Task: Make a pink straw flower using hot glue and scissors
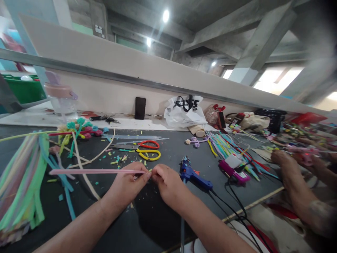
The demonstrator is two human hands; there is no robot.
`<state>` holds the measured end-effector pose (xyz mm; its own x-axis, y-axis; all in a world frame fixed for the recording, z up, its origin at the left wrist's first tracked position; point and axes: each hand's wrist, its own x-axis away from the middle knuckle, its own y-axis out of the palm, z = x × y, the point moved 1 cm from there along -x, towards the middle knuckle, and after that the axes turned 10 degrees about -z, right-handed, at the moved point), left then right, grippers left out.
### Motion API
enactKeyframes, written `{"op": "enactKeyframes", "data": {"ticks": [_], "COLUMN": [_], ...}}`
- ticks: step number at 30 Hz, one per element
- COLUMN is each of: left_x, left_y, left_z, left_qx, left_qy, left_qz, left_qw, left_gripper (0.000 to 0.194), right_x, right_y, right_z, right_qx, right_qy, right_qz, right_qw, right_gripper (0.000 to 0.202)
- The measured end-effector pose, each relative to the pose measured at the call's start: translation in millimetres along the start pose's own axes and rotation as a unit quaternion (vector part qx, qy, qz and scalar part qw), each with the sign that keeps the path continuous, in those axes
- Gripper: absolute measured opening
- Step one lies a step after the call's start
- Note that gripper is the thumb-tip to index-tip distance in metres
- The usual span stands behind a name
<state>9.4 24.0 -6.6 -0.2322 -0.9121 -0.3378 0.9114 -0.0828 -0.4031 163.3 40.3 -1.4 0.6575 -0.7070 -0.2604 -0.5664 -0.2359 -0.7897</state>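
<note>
A long pink strip [97,172] runs leftward from my left hand [133,181], whose thumb and fingers pinch its right end. Touching those fingertips is my right hand [168,184], closed around a small yellow-green piece that barely shows between the fingertips. Behind my hands lie scissors [149,150] with one red and one yellow handle, among small cut scraps. A blue glue gun [196,177] rests just right of my right hand.
Pastel strips [23,175] are bunched at the left, near fuzzy coloured pieces [79,131]. A phone [140,108] and white bag [184,112] stand behind. At right are a magenta glue gun [234,172], cords and another person's hands [286,172].
</note>
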Motion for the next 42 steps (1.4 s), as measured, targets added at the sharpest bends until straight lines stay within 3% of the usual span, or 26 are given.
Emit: {"op": "enactKeyframes", "data": {"ticks": [7, 12, 19, 23, 26, 34, 42], "left_x": [1, 1, 1, 2, 2, 3, 0], "left_y": [2.4, -0.1, 0.9, 1.1, 0.9, 1.5, 1.0], "left_z": [-4, 2, 1, 0, 0, 1, 4], "left_qx": [0.066, 0.05, 0.159, 0.205, 0.233, 0.264, 0.237], "left_qy": [-0.022, 0.006, -0.015, -0.025, -0.044, -0.056, -0.058], "left_qz": [-0.032, -0.048, -0.109, -0.161, -0.151, -0.117, -0.135], "left_qw": [0.997, 0.998, 0.981, 0.965, 0.96, 0.956, 0.96], "left_gripper": [0.012, 0.013, 0.013, 0.017, 0.016, 0.015, 0.018], "right_x": [0, 1, 3, 4, 3, 2, 2], "right_y": [-4, -8, -12, -12, -12, -10, -8], "right_z": [2, 2, 3, 2, 0, 3, 5], "right_qx": [-0.145, -0.354, -0.482, -0.522, -0.551, -0.545, -0.544], "right_qy": [0.098, 0.168, 0.174, 0.157, 0.145, 0.137, 0.143], "right_qz": [-0.019, -0.05, -0.113, -0.11, -0.097, -0.089, -0.086], "right_qw": [0.984, 0.919, 0.851, 0.831, 0.816, 0.822, 0.822], "right_gripper": [0.014, 0.021, 0.034, 0.033, 0.035, 0.033, 0.035]}}
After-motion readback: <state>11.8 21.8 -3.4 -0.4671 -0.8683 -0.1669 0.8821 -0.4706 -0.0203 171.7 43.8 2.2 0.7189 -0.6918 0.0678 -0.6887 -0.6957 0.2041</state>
